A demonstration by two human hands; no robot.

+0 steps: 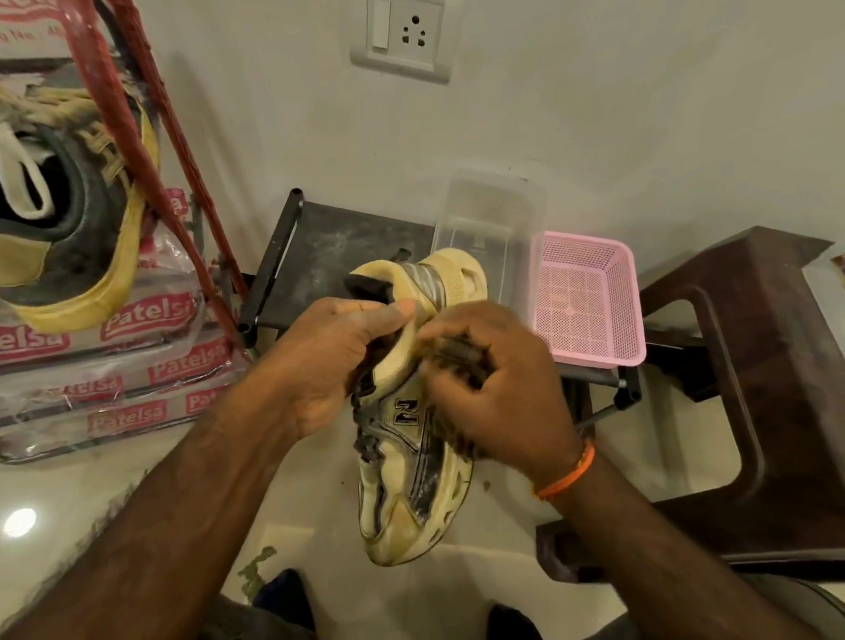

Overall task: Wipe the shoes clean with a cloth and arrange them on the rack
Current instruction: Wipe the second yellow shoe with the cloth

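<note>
Near the middle of the frame, yellow shoe (410, 424) is held up, toe down | left hand (331, 359) grips its heel | right hand (499, 389) presses a dark cloth (460, 362) on its side | another shoe (37, 202) sits on the red rack (135, 141), upper left | pink basket (588, 298) behind.

- You can see two shoes: one in your hands (411, 439), one on the rack (37, 202).
- One pink basket (586, 299).
- One clear box (491, 225).
- One brown stool (778, 388).
</note>
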